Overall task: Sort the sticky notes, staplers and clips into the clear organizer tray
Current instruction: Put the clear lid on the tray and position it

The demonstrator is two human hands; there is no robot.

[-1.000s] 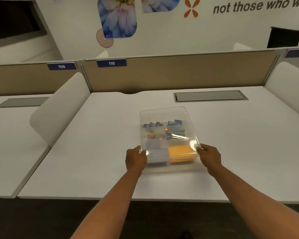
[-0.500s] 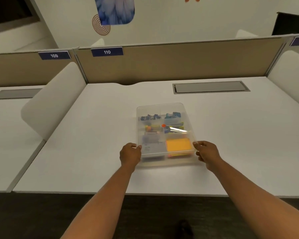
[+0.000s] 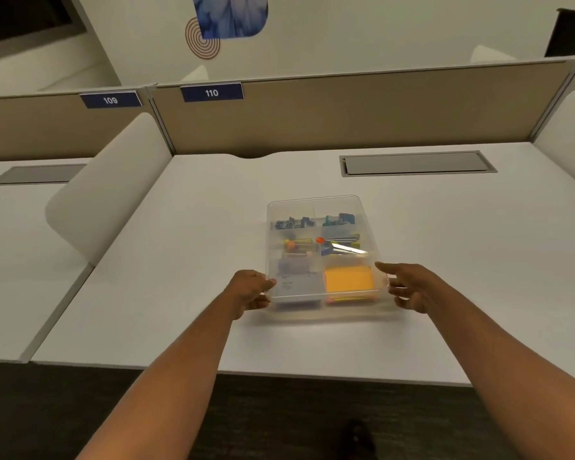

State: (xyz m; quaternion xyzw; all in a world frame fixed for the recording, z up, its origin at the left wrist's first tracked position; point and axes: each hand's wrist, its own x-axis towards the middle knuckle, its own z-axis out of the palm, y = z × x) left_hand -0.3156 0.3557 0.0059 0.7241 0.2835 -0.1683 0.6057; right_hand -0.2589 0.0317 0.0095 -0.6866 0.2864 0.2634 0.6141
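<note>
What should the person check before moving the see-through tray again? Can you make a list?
1. Tray flat on the desk: ok.
2. Left hand gripping the tray's near left corner: ok.
3. Right hand gripping the tray: not ok, its fingers are spread beside the right edge.
4. Orange sticky notes inside the near right compartment: ok.
5. Blue clips inside the far left compartment: ok.
6. Every stapler and clip in its proper compartment: cannot tell, the middle items are blurred.

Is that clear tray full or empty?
Mostly full: the clear tray holds orange sticky notes and blue clips in separate compartments.
</note>
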